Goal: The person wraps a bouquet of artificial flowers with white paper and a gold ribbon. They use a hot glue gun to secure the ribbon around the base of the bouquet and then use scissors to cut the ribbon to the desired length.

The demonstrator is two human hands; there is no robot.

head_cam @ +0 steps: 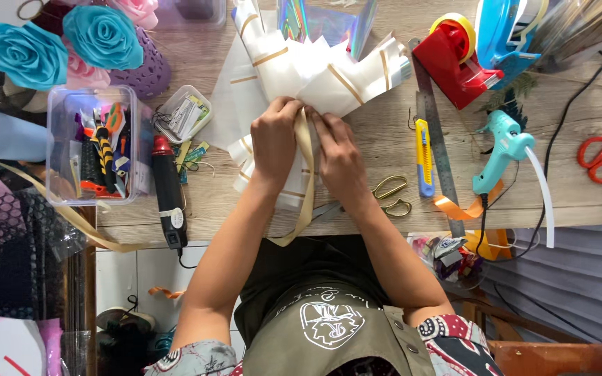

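Both hands gathering pleated white wrapping paper on a wooden surface.

Wood-grain surface (pixel 384 132) carries glossy white wrapping paper (pixel 315 73) with gold stripes, fanned in stiff folds at centre. Left hand (pixel 275 139) and right hand (pixel 339 157) lie side by side, palms down, fingers curled, pinching the paper's gathered folds; a beige ribbon (pixel 306 181) runs between them. Clear plastic box (pixel 92 143) of tools left, black heat tool (pixel 167 188) beside it, teal glue gun (pixel 503 150) right, gold scissors (pixel 391 195) near right wrist.
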